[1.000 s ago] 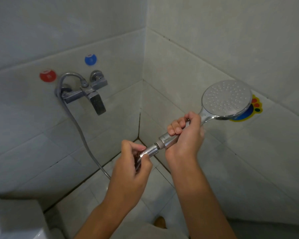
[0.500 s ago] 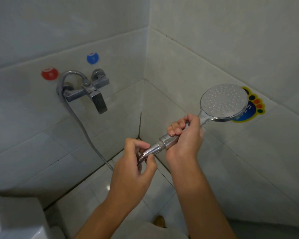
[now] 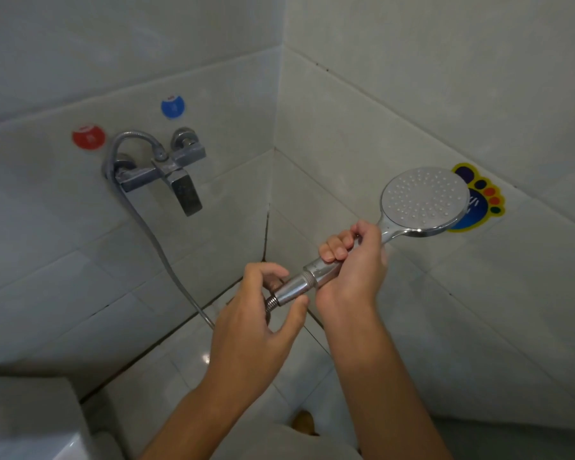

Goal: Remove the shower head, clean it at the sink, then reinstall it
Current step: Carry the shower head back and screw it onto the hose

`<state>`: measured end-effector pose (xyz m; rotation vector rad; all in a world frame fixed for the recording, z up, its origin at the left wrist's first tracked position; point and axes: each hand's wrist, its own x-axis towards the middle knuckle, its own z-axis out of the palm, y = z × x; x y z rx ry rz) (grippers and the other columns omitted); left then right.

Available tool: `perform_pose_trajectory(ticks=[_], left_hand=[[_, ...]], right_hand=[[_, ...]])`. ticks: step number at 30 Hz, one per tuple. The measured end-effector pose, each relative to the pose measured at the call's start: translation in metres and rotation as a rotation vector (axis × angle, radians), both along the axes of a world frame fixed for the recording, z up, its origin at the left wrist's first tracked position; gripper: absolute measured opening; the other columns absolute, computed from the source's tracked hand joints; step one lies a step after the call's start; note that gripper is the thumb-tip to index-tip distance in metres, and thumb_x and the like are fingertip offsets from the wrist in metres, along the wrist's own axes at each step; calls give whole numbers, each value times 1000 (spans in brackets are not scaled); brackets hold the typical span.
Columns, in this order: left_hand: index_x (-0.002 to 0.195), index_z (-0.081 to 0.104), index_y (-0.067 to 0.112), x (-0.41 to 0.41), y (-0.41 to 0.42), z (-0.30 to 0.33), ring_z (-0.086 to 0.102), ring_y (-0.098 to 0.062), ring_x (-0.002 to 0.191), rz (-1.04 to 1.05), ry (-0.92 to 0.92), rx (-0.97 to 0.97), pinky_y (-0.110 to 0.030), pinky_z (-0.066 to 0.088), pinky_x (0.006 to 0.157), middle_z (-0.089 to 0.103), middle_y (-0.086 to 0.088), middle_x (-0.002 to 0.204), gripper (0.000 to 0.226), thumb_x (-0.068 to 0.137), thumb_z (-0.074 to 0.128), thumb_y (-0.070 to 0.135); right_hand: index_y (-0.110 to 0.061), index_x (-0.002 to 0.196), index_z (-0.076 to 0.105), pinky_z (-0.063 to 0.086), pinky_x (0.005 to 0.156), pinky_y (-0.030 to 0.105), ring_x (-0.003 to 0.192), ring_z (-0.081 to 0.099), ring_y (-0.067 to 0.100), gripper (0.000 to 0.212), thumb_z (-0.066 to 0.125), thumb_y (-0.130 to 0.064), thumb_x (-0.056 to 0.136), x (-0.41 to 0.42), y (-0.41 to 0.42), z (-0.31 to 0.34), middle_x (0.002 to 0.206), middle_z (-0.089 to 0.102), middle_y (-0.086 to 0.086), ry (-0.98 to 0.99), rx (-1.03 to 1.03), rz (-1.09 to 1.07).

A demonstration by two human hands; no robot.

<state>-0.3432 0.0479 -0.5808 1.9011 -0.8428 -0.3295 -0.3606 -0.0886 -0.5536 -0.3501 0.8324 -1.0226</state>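
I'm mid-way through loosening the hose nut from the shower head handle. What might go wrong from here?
1. The left hand pinches the hose nut with fingertips only; on smooth chrome it may slip.
2. Threads show at the joint, so separation looks near. The freed hose could drop to the tiled floor.
3. The right hand grips the shower head low on its handle, close to the wall; a jerk might knock it.

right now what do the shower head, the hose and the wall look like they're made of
Shower head: shiny chrome finish on handle and rim, mirror-like glints; metal or chromed plastic, cannot tell. Its face is matt grey with pale nozzle dots, perhaps rubber.
Hose: looks like metal, with a ribbed spiral at the nut by the left hand.
Wall: glossy pale tiles, likely ceramic, with dark grout lines.
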Motion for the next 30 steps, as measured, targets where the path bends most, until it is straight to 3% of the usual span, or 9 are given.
perform_pose_trajectory(ticks=[3, 7, 10, 14, 17, 20, 24, 27, 30], left_hand=[[116, 51, 39, -1, -1, -2, 56, -6, 71, -12, -40, 41, -16, 39, 55, 56, 15, 83, 42, 87, 35, 65], [76, 49, 39, -1, -2, -4, 54, -10, 70, -16, -109, 111, -17, 34, 52, 52, 10, 65, 44, 96, 16, 58], [82, 52, 37, 0, -1, -3, 53, -8, 65, -19, -104, 142, -16, 31, 49, 52, 12, 63, 37, 93, 25, 59], [100, 51, 35, -3, 0, 0, 54, 1, 66, -39, -55, 114, -15, 39, 52, 57, 18, 79, 19, 87, 53, 49], [106, 47, 36, -4, 0, -2, 52, 1, 66, -48, -52, 103, -15, 37, 52, 57, 17, 87, 28, 83, 59, 48], [115, 49, 36, -6, 0, -4, 53, 0, 74, -50, -87, 123, -13, 37, 57, 53, 17, 94, 35, 87, 46, 57], [87, 55, 29, -5, 1, -6, 51, -9, 74, -56, -99, 110, -19, 39, 57, 46, 12, 81, 46, 96, 17, 53], [86, 56, 25, -3, 2, -7, 51, -14, 71, -47, -142, 147, -24, 39, 54, 47, 9, 80, 49, 97, 18, 54], [88, 54, 25, -3, 2, -4, 49, -12, 70, -44, -146, 153, -18, 33, 52, 45, 10, 83, 42, 94, 26, 56]], right_hand=[[-14, 74, 40, 28, 34, 21, 37, 29, 9, 19, 48, -8, 91, -1, 1, -1, 53, 33, -3, 8, -1, 4], [-14, 74, 40, 28, 35, 21, 38, 29, 10, 18, 48, -8, 89, -1, 2, -1, 53, 34, -3, 18, -13, 5], [-15, 74, 40, 28, 35, 21, 38, 29, 9, 19, 48, -8, 90, -1, 3, -2, 53, 34, -3, 25, -14, 7], [-15, 73, 40, 29, 35, 21, 38, 29, 9, 20, 48, -8, 90, -4, 1, -3, 53, 33, -3, 25, -6, -1], [-15, 74, 40, 29, 34, 21, 37, 29, 9, 20, 49, -9, 90, -5, 2, -4, 53, 33, -4, 19, 3, 5], [-15, 75, 41, 29, 34, 21, 37, 29, 9, 18, 49, -9, 90, -5, 2, -5, 53, 33, -3, 19, 2, 6], [-15, 75, 40, 28, 35, 21, 37, 29, 10, 18, 49, -8, 89, -5, 4, -5, 53, 33, -3, 22, 0, 12], [-15, 75, 40, 28, 35, 21, 38, 29, 9, 18, 49, -8, 89, -5, 6, -6, 53, 33, -3, 26, -1, 18], [-15, 75, 40, 28, 35, 21, 38, 29, 9, 18, 49, -8, 89, -5, 6, -7, 54, 33, -3, 34, -5, 20]])
